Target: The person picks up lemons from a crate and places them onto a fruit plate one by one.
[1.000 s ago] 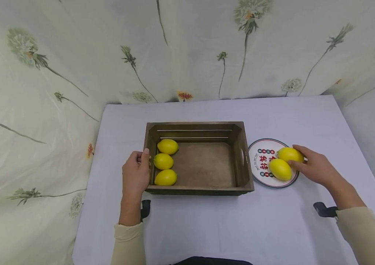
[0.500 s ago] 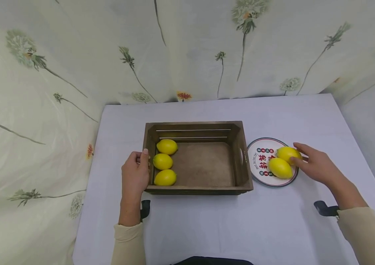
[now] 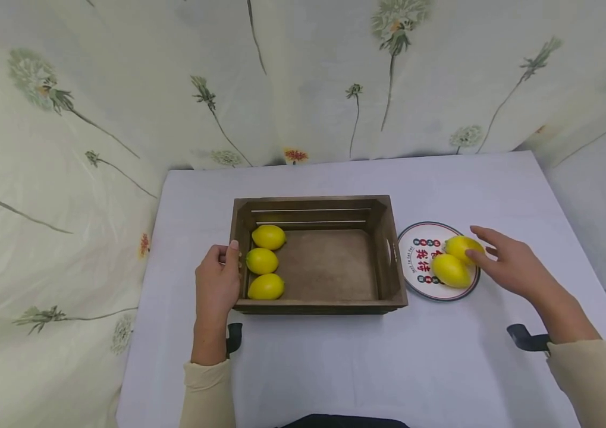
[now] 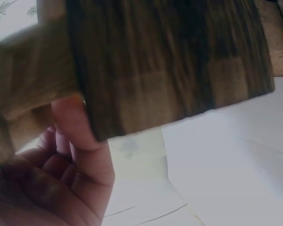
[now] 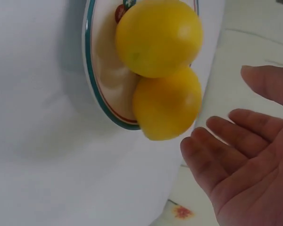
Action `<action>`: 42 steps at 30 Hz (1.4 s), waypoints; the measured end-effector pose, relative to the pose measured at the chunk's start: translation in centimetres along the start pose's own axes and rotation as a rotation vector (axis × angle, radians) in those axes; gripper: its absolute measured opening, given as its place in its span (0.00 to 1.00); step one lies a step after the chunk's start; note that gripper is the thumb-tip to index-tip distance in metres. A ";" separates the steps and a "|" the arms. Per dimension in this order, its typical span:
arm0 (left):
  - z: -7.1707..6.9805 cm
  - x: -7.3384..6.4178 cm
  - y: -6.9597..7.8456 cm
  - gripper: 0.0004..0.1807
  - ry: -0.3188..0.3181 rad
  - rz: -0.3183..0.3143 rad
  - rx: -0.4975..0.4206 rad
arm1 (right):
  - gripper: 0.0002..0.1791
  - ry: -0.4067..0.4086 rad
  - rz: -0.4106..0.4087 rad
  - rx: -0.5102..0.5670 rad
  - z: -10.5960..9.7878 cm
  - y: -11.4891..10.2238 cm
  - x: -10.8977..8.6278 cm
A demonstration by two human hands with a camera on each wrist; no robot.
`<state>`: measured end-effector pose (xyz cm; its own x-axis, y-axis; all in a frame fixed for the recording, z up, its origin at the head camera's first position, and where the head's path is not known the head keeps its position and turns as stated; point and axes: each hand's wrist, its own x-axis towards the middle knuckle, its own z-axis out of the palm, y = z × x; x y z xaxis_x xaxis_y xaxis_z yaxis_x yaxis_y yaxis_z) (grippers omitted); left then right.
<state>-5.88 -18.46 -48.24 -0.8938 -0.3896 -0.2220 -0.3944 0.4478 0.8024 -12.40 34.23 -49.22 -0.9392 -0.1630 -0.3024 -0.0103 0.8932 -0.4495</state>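
Note:
My left hand [image 3: 218,278] grips the left end of a brown wooden crate [image 3: 332,267], thumb on the rim. Close up in the left wrist view, its fingers [image 4: 85,127] reach through the crate's end opening. Three lemons [image 3: 262,261] lie in a column along the crate's left side. Two more sit touching on a round white plate [image 3: 414,274] with printed red characters: a nearer lemon [image 3: 450,271] and a farther lemon [image 3: 462,244]. Just right of the farther one is my right hand [image 3: 517,264]; in the right wrist view its spread fingers [image 5: 221,155] hold nothing.
The plate stands close against the crate's right end. A white cloth covers the table [image 3: 308,362], whose far edge meets a flower-printed curtain [image 3: 308,83]. Dark wrist mounts [image 3: 527,339] stick out from both wrists.
My right hand has loosened from the farther lemon, its fingers spreading and drawing slightly away to the right. Both lemons stay on the plate. The left hand keeps its grip on the crate.

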 end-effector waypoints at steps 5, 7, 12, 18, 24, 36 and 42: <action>-0.1 0.0 0.0 0.31 -0.004 -0.004 0.008 | 0.40 -0.005 -0.031 -0.010 -0.6 -1.6 -0.3; -0.1 0.0 0.0 0.31 -0.006 -0.010 0.014 | 0.40 -0.010 -0.036 -0.015 -0.7 -2.2 -0.4; 0.0 0.1 0.0 0.34 -0.017 -0.027 0.035 | 0.40 -0.003 -0.063 -0.025 -1.1 -3.5 -0.6; 0.1 0.3 -0.2 0.36 -0.002 -0.008 0.073 | 0.40 0.016 -0.133 -0.024 -1.4 -4.7 -0.6; 0.1 0.3 -0.3 0.34 0.017 0.006 0.091 | 0.41 -0.002 -0.149 -0.016 -1.6 -6.0 -0.8; 0.0 0.2 0.0 0.33 0.019 0.005 0.080 | 0.40 -0.038 -0.220 -0.043 -2.5 -8.8 -1.9; 0.0 0.1 0.0 0.33 0.017 0.002 0.080 | 0.39 -0.064 -0.279 -0.050 -3.0 -10.7 -2.2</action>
<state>-5.99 -18.53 -48.25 -0.8912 -0.4020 -0.2103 -0.4089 0.5112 0.7560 -11.23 26.35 -41.20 -0.8742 -0.4298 -0.2257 -0.2837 0.8296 -0.4809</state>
